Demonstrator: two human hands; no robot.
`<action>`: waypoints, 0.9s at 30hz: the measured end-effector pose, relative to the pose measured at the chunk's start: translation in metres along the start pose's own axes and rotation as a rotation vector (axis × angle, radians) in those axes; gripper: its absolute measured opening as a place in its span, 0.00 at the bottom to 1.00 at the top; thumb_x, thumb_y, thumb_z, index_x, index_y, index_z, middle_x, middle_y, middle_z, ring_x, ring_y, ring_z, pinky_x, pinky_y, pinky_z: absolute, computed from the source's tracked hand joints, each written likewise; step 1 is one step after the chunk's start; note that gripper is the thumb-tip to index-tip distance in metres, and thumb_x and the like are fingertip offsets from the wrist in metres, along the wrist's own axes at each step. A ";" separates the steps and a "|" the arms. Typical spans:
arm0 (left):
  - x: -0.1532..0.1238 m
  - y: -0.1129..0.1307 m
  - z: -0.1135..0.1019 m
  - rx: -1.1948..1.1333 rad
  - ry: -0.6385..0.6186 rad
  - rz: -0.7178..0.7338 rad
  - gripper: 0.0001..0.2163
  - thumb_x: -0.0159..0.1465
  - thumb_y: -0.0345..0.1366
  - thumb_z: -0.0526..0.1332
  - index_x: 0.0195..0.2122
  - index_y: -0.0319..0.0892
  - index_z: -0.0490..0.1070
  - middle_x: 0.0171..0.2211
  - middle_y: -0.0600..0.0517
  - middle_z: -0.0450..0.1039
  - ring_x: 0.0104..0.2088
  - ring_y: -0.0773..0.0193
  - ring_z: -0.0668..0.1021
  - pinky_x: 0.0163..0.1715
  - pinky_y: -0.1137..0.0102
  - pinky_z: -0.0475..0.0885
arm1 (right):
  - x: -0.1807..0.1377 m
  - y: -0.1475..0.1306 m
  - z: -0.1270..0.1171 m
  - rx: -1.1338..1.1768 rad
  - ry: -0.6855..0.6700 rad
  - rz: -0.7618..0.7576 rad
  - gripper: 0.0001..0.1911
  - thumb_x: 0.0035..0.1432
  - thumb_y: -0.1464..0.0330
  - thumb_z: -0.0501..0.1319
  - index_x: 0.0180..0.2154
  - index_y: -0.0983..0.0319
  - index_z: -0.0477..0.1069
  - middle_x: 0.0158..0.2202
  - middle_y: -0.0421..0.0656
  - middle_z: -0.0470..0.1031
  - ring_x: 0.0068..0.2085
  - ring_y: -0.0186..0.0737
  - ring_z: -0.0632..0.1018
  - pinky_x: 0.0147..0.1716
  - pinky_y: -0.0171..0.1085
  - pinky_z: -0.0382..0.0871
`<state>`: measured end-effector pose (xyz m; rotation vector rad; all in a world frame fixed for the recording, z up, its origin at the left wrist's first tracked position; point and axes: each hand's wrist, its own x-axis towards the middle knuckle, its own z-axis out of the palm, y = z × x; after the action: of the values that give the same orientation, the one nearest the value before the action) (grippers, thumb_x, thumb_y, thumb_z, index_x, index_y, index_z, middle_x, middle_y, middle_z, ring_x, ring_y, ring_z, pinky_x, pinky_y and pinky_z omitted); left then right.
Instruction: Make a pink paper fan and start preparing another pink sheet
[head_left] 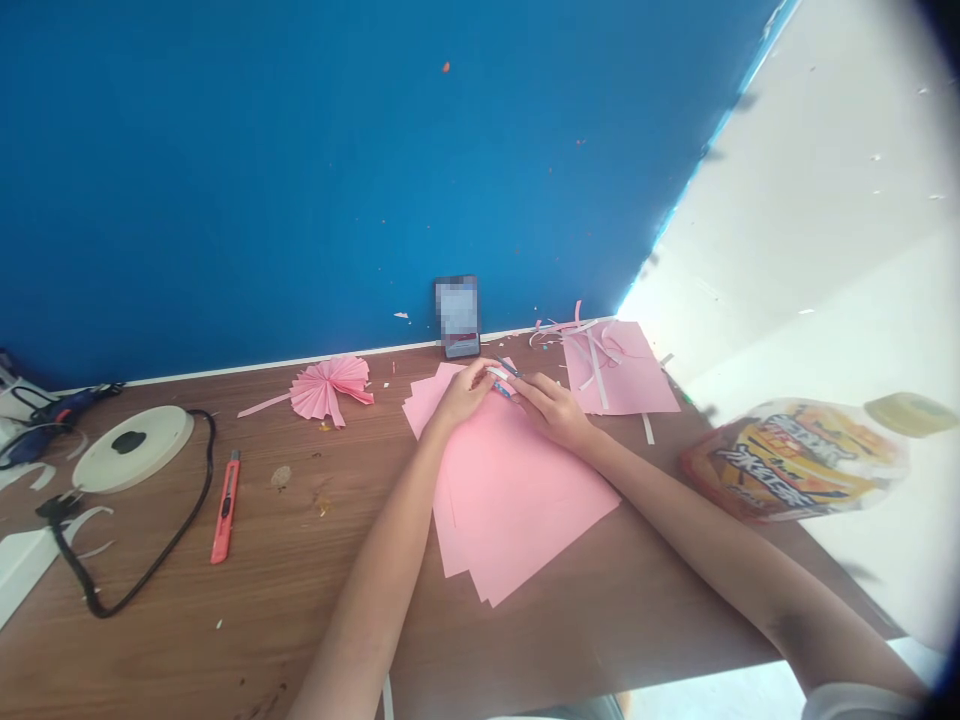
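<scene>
My left hand (466, 392) and my right hand (555, 405) meet over the top end of a stack of pink paper sheets (517, 490). Both hands have their fingers curled in. Between the fingertips shows a small white piece (497, 373) with a bit of blue below it; its kind is too small to make out. A slim dark pen-like stick (508, 367) pokes out at the fingers of my right hand. The sheets lie fanned and uneven on the brown table (300, 620), partly under my forearms.
A phone (458, 318) leans on the blue wall. Left lie a pink folded-paper fan (330, 390), a red box cutter (226, 508), and a round white lid (135, 450) beside a black cord (161, 568). Right are pink paper (637, 375) with strips and a bottle (802, 460).
</scene>
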<state>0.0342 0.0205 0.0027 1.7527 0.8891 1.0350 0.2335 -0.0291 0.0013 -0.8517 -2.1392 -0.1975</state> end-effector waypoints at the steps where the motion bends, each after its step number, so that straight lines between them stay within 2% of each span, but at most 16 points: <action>1: 0.000 -0.001 0.000 0.005 -0.016 0.000 0.15 0.65 0.45 0.54 0.46 0.42 0.71 0.43 0.48 0.74 0.40 0.65 0.76 0.41 0.71 0.70 | 0.001 0.000 -0.001 -0.003 0.006 -0.016 0.22 0.65 0.69 0.53 0.60 0.58 0.59 0.42 0.49 0.73 0.41 0.41 0.75 0.39 0.38 0.70; 5: 0.001 -0.005 -0.001 -0.023 -0.024 -0.069 0.19 0.65 0.50 0.52 0.40 0.39 0.71 0.35 0.47 0.76 0.31 0.66 0.77 0.32 0.72 0.70 | 0.003 -0.001 -0.003 -0.038 -0.004 -0.011 0.25 0.64 0.67 0.56 0.61 0.58 0.57 0.37 0.47 0.74 0.37 0.41 0.74 0.35 0.38 0.69; 9: 0.003 -0.007 -0.001 -0.095 -0.007 -0.141 0.23 0.64 0.54 0.52 0.42 0.38 0.70 0.36 0.44 0.78 0.29 0.66 0.78 0.30 0.72 0.69 | 0.002 -0.001 -0.002 -0.065 0.019 0.042 0.24 0.64 0.68 0.54 0.61 0.58 0.58 0.31 0.43 0.71 0.32 0.39 0.72 0.32 0.37 0.68; 14: 0.002 -0.004 -0.001 -0.121 -0.030 -0.155 0.23 0.64 0.54 0.52 0.42 0.37 0.70 0.37 0.42 0.78 0.29 0.65 0.79 0.29 0.72 0.69 | -0.001 0.000 0.002 -0.065 0.059 0.025 0.21 0.64 0.69 0.54 0.58 0.60 0.60 0.32 0.44 0.73 0.32 0.38 0.74 0.32 0.36 0.68; 21: 0.003 -0.007 0.000 -0.143 -0.026 -0.161 0.20 0.63 0.51 0.55 0.41 0.36 0.70 0.36 0.44 0.77 0.29 0.67 0.78 0.29 0.73 0.68 | -0.003 0.002 0.005 -0.001 0.116 0.018 0.09 0.62 0.72 0.57 0.45 0.59 0.64 0.36 0.45 0.75 0.33 0.37 0.75 0.31 0.35 0.68; 27: 0.003 -0.001 0.001 -0.082 0.035 -0.089 0.18 0.63 0.51 0.56 0.42 0.40 0.69 0.35 0.49 0.74 0.32 0.67 0.75 0.28 0.75 0.67 | -0.002 0.000 0.002 0.022 0.115 0.019 0.09 0.63 0.73 0.55 0.45 0.59 0.64 0.36 0.45 0.74 0.36 0.38 0.75 0.33 0.36 0.68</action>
<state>0.0359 0.0227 0.0026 1.6173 0.9258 1.0314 0.2333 -0.0289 -0.0011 -0.8277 -2.0220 -0.2085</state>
